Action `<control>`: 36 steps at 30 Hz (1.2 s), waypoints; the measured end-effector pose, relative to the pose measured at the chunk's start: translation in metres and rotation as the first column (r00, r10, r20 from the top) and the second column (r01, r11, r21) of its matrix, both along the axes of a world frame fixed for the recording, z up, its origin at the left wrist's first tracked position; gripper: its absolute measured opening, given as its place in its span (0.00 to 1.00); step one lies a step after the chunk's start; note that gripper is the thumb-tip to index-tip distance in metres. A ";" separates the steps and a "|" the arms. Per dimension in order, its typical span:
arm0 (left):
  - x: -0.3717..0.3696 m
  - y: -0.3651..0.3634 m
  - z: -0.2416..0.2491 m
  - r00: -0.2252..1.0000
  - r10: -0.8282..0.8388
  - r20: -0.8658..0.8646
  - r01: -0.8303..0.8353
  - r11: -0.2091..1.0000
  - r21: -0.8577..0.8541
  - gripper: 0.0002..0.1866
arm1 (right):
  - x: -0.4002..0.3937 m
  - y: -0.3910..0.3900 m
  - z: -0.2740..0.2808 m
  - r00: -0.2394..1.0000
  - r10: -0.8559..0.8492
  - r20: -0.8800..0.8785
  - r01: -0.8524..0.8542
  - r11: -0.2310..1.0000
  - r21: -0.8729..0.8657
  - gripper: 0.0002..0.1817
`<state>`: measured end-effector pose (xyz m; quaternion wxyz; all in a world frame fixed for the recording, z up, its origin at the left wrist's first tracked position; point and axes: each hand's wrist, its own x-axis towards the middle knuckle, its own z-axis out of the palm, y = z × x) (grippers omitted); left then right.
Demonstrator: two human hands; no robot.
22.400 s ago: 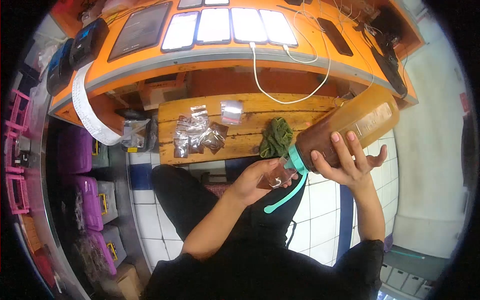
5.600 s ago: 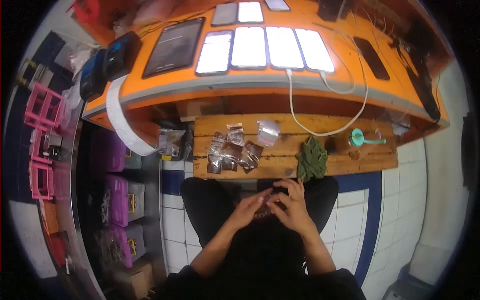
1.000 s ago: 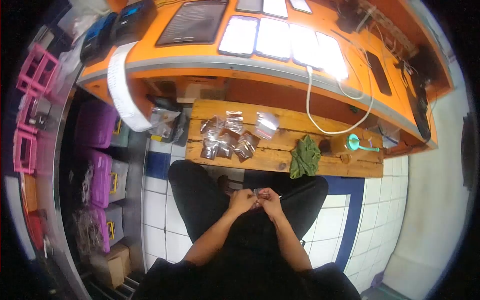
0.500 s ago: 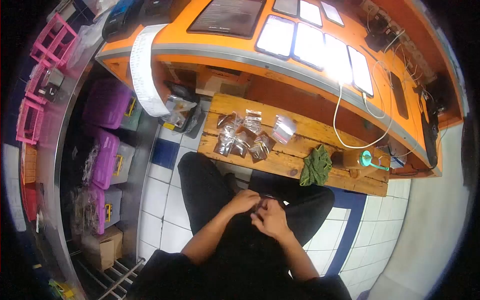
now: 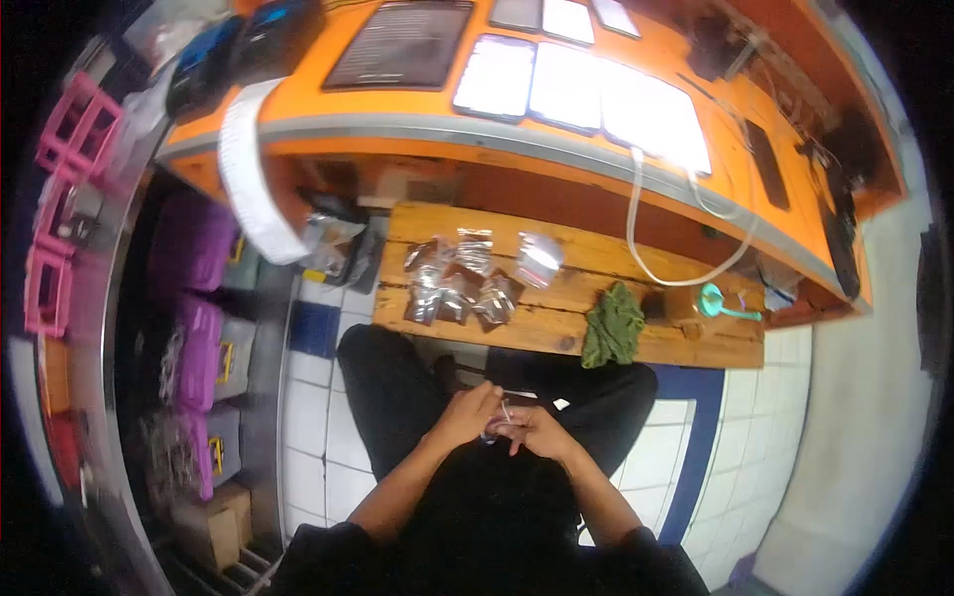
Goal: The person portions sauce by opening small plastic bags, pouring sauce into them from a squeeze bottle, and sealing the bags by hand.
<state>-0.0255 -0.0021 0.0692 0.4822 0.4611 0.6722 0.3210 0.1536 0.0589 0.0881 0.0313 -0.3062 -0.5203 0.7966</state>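
Observation:
My left hand (image 5: pixel 471 412) and my right hand (image 5: pixel 530 429) are close together over my lap, fingers bent inward. Between them shows a small, partly shiny thing with a thin pale strip, too blurred and covered to name. Beyond my knees, several clear plastic packets (image 5: pixel 459 290) with dark brown contents lie grouped on a wooden bench (image 5: pixel 556 328). A lighter packet (image 5: pixel 540 260) with a pinkish band lies just right of them. Further right on the bench is a crumpled green cloth (image 5: pixel 613 326).
A container with a turquoise lid (image 5: pixel 712 300) stands at the bench's right end. Above is an orange counter (image 5: pixel 417 107) with several bright-screened phones (image 5: pixel 494 77), a dark tablet (image 5: pixel 399 45) and a white cable (image 5: pixel 636 238). Purple-lidded boxes (image 5: pixel 199 353) fill the left shelf.
The whole view has shifted, so the bench and counter sit further left and the counter higher. My hands stay together over my lap, their fingers turned differently, and a pale strip now shows between them.

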 end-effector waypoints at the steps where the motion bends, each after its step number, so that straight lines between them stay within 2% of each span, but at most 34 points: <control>1: 0.002 0.004 0.006 0.993 0.044 -0.111 -0.050 0.997 -0.050 0.13 | 0.004 0.001 0.001 1.000 0.024 -0.010 -0.025 0.997 -0.070 0.20; 4: 0.005 0.004 0.016 0.988 0.013 -0.154 -0.001 0.997 0.081 0.14 | 0.018 0.006 0.023 0.999 0.012 0.035 0.000 0.945 -0.327 0.24; 5: 0.004 0.005 0.022 0.976 -0.128 -0.178 0.131 0.991 0.006 0.16 | 0.028 0.000 0.007 0.999 -0.025 0.040 0.037 0.932 -0.361 0.31; 8: 0.010 0.008 0.040 0.844 -0.391 -0.367 0.495 0.831 0.253 0.24 | 0.041 0.003 -0.003 0.972 -0.144 0.185 0.211 0.881 -0.424 0.39; 9: 0.015 0.006 0.035 0.818 -0.468 -0.335 0.524 0.846 0.099 0.31 | 0.043 0.006 -0.005 0.982 -0.144 0.123 0.183 0.890 -0.417 0.44; 12: 0.023 0.006 0.023 0.895 -0.386 -0.221 0.426 0.889 0.171 0.32 | 0.038 0.013 0.004 0.979 -0.131 0.159 0.184 0.901 -0.394 0.43; 16: 0.026 0.011 0.022 0.907 -0.363 -0.215 0.400 0.902 0.162 0.32 | 0.033 0.021 0.004 0.974 -0.148 0.172 0.206 0.893 -0.401 0.40; 19: 0.025 0.013 0.022 0.902 -0.321 -0.288 0.379 0.908 0.176 0.29 | 0.027 0.031 0.013 0.970 -0.083 0.230 0.148 0.949 -0.280 0.36; 22: 0.023 0.017 0.021 0.870 -0.331 -0.365 0.369 0.929 0.036 0.26 | 0.028 0.049 0.006 0.966 -0.115 0.231 0.140 0.986 -0.091 0.31; 23: 0.023 0.016 0.016 0.942 -0.251 -0.224 0.270 0.961 0.060 0.24 | 0.034 0.062 -0.003 0.926 -0.242 0.288 0.227 0.970 0.085 0.29; 24: 0.023 0.014 0.007 0.984 -0.160 -0.078 0.165 0.984 0.065 0.22 | 0.041 0.077 -0.012 0.871 -0.369 0.323 0.293 0.920 0.260 0.28; 25: 0.023 0.011 -0.002 0.996 -0.061 0.068 0.057 0.997 0.054 0.20 | 0.042 0.093 -0.013 0.745 -0.579 0.332 0.211 0.677 0.705 0.26; 26: 0.022 0.010 -0.005 0.977 0.041 0.210 -0.048 0.998 0.028 0.18 | 0.044 0.108 -0.013 0.618 -0.755 0.219 0.002 0.280 0.960 0.25; 27: 0.017 0.012 -0.002 0.942 0.064 0.331 -0.027 0.993 -0.114 0.18 | 0.050 0.121 -0.021 0.585 -0.780 0.223 -0.228 0.105 0.968 0.25; 28: 0.017 0.013 -0.001 0.899 0.122 0.420 -0.081 0.990 -0.114 0.18 | 0.061 0.132 -0.034 0.548 -0.808 0.215 -0.449 -0.068 0.891 0.26; 30: 0.016 0.017 0.000 0.785 0.219 0.580 -0.179 0.976 -0.127 0.19 | 0.092 0.155 -0.069 0.606 -0.708 0.363 -0.231 0.280 0.932 0.30; 31: 0.013 0.017 0.003 0.733 0.262 0.628 -0.160 0.963 -0.215 0.21 | 0.097 0.161 -0.066 0.653 -0.638 0.409 -0.119 0.447 0.887 0.33; 32: 0.011 0.014 0.000 0.662 0.307 0.684 -0.180 0.951 -0.252 0.21 | 0.104 0.161 -0.062 0.529 -0.796 0.295 0.138 0.424 0.895 0.36; 33: 0.011 0.009 -0.007 0.581 0.353 0.733 -0.199 0.935 -0.292 0.21 | 0.104 0.159 -0.034 0.358 -0.912 0.201 0.376 0.338 0.863 0.40; 34: 0.013 0.012 -0.007 0.493 0.394 0.776 -0.215 0.919 -0.330 0.22 | 0.106 0.162 -0.016 0.155 -0.979 0.129 0.578 0.196 0.792 0.43; 36: 0.020 0.016 0.001 0.510 0.395 0.764 -0.172 0.917 -0.360 0.21 | 0.121 0.190 -0.033 0.072 -0.955 -0.287 0.548 -0.203 0.812 0.47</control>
